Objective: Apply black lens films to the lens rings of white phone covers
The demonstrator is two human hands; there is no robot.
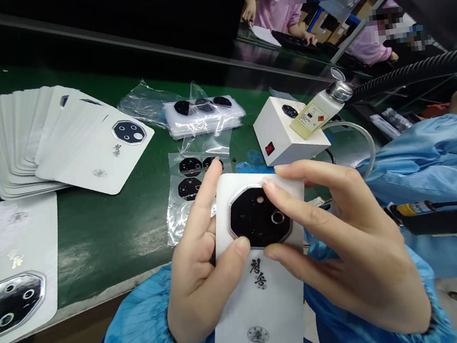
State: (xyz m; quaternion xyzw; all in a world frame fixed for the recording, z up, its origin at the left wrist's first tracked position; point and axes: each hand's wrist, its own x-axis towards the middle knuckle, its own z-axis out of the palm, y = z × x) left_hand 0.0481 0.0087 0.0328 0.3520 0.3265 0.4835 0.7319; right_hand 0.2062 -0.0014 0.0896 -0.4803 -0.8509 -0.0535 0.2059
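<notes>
A white phone back cover [282,303] is held up in front of me, printed with dark characters and a round emblem. In its silver octagonal frame lies a black camera lens plate [250,218]. My left hand [200,285] grips the cover's left side, its thumb on the frame's lower left edge. With thumb and fingers, my right hand [344,246] presses the frame's right part and the cover's top edge. Behind them on the bench, a clear plastic sheet [176,216] carries several black lens plates [190,189], partly hidden by my left hand.
Fanned white back covers [85,149] lie at left, with another single cover [17,239] nearer me. A stack of clear bags [206,120] sits mid-bench. To its right stand a white box [285,132] and a yellowish bottle [313,118]. A co-worker's blue sleeve [424,154] is at right.
</notes>
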